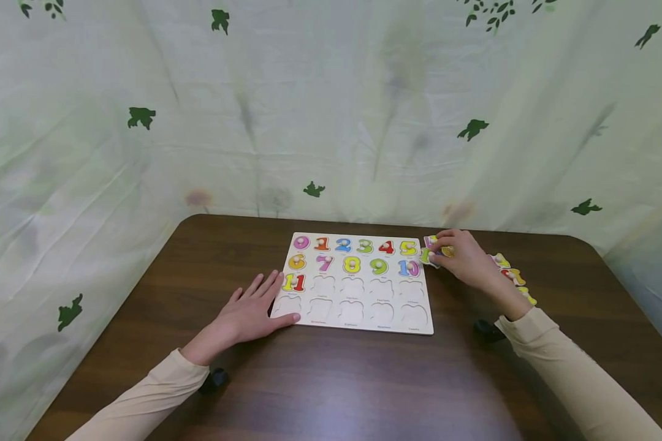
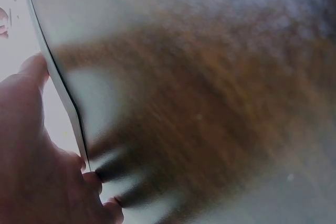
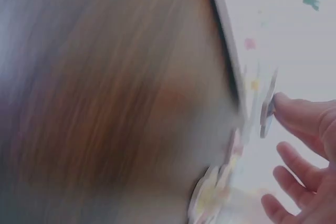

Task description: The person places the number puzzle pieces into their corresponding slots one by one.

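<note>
A white wooden number puzzle board (image 1: 333,300) lies on the table, its upper rows filled with knobbed numbers from 0 to 11. Below them, several shallow recesses show no pieces. My left hand (image 1: 248,315) rests on the board's left edge with fingers spread; the left wrist view shows its thumb (image 2: 35,69) at that edge. Beyond the opposite side, my right hand (image 1: 469,260) pinches a number piece (image 1: 424,256) with a green 1 and a bluish second digit, partly hidden. That piece (image 3: 269,109) appears raised and edge-on in the right wrist view.
A purple number piece (image 1: 430,241) lies behind the held one. More loose pieces, including a red one (image 1: 513,275) and a yellow one (image 1: 526,296), lie on the dark wooden table (image 1: 331,386) by the right forearm. A patterned curtain (image 1: 331,122) hangs behind the table.
</note>
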